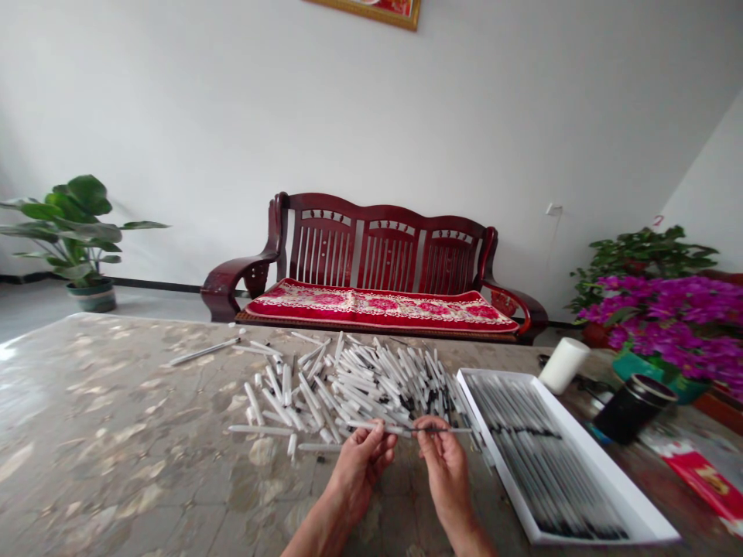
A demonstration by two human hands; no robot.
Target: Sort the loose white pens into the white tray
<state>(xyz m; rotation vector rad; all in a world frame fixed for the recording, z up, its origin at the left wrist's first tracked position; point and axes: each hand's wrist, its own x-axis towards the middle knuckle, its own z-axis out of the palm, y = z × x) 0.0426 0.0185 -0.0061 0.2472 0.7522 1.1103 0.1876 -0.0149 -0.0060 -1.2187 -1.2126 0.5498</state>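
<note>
My left hand [358, 462] and my right hand [446, 464] meet low in the middle of the view, both pinched on one thin white pen [400, 428] held level between them. Its dark refill tip sticks out to the right, past my right fingers. Just beyond my hands lies a heap of white pen barrels and caps [354, 383] spread over the marbled table [116, 433]. To the right of my right hand sits a white tray [586, 472] filled with several finished pens laid side by side.
A white cup [564, 365], a black jar [632, 406] and a red packet [705, 480] stand at the table's right. Purple flowers [673, 309] and a green plant rise behind them. A wooden bench [383, 267] with a red cushion faces the far edge; a potted plant [75, 232] stands at left.
</note>
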